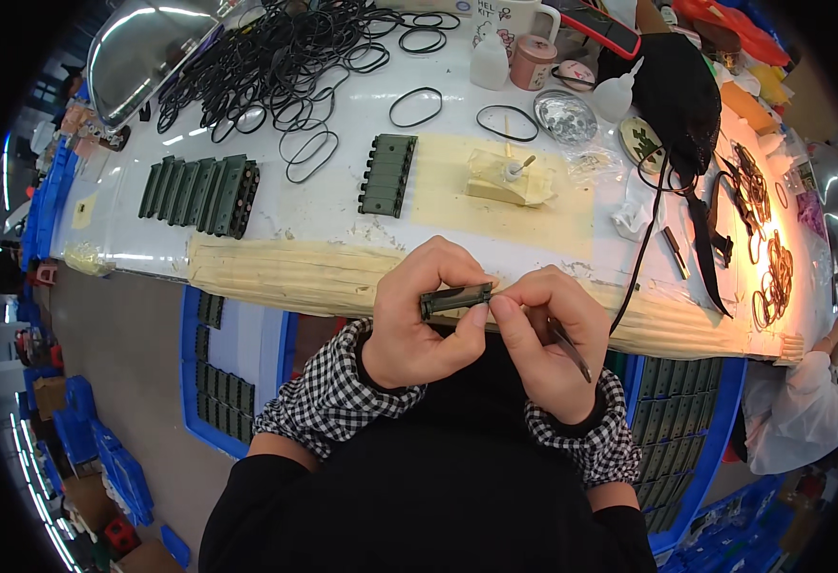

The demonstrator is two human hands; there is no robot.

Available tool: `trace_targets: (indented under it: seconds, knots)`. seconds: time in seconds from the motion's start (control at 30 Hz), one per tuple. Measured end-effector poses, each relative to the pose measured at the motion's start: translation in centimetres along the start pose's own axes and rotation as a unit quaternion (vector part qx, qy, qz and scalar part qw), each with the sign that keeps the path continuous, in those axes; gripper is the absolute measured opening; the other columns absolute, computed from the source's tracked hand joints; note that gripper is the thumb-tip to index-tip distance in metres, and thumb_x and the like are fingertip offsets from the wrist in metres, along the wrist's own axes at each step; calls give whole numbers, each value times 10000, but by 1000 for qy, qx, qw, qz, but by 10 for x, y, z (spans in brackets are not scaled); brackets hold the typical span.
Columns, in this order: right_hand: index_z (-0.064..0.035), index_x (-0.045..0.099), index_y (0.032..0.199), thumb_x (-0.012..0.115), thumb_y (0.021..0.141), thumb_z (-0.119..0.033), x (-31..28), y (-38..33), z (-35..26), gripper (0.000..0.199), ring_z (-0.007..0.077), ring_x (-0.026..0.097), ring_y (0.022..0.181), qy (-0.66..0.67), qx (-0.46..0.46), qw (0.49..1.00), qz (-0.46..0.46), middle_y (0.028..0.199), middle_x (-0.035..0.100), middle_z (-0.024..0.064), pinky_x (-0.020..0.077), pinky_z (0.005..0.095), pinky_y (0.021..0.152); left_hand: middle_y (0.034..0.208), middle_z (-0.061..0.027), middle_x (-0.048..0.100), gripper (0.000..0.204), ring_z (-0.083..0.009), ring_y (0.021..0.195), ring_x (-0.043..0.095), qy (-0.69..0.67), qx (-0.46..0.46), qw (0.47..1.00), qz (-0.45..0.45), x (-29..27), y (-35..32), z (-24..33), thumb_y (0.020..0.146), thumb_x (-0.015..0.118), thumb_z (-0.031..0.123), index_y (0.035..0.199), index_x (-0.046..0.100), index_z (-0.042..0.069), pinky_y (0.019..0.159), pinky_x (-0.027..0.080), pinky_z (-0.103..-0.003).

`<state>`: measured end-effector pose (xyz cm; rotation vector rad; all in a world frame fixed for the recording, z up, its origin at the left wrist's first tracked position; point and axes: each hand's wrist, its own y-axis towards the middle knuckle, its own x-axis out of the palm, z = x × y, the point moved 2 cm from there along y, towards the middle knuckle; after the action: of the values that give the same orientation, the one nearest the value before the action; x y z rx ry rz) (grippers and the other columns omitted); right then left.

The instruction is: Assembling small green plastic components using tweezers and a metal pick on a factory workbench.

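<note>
I see my left hand [419, 315] wrapped around a small dark green plastic part [455, 299], fingers curled over its top and thumb beneath. The part is a slim bar, held in the air just in front of the near table edge; its long axis runs left to right, tilted slightly up toward the right, with its right end pointing at my right hand [545, 334]. That hand pinches the part's right end between thumb and forefinger, and it also grips thin metal tweezers [569, 349] that slant down and to the right out of the palm.

The white table [343, 205] ahead is worn, with tan tape along its near edge. On it I count 1 row of green parts [201, 195] standing side by side at the left and 1 flat green block [387, 174] near the middle. A heap of black rubber rings [276, 57] spreads across the far side. Blue bins [686, 420] with more green parts sit below the table on both sides. Another person's white sleeve [791, 411] shows at the right.
</note>
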<state>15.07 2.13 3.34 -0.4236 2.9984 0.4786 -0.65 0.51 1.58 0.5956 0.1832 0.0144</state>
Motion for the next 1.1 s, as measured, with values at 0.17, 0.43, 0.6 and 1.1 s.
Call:
trace_targets:
  seconds: [0.17, 0.43, 0.6, 1.1]
  knots:
    - [-12, 648, 816, 687, 801, 2, 6, -10, -4, 44, 37, 359, 466, -20, -48, 999, 7, 712, 597, 15, 271, 199, 432, 860, -81, 582, 178, -149, 756, 557, -206, -161, 965, 4, -2, -14, 1, 794, 606, 85, 936, 566, -14, 688, 454, -260]
    - [9, 630, 838, 639, 859, -17, -10, -11, -8, 35, 21, 359, 515, -13, -39, 999, 31, 709, 534, 3, 276, 185, 477, 828, -51, 526, 262, -167, 759, 511, -574, -378, 726, 32, 7, -24, -3, 870, 524, 294, 1002, 495, 68, 704, 461, -322]
    - [10, 629, 840, 639, 860, -20, -9, -11, -1, 38, 19, 355, 512, -27, -13, 999, 39, 721, 550, 5, 271, 188, 472, 873, -91, 564, 251, -187, 787, 570, -661, -360, 658, 2, 12, -22, -16, 885, 511, 247, 1022, 498, 37, 734, 507, -354]
    - [-17, 672, 935, 699, 798, -15, -30, 69, 8, 140, 145, 526, 596, -302, -105, 942, 106, 740, 562, 74, 378, 259, 470, 832, -51, 512, 234, -172, 767, 504, -645, -400, 651, -3, 7, 10, -31, 864, 527, 286, 949, 486, 72, 695, 450, -327]
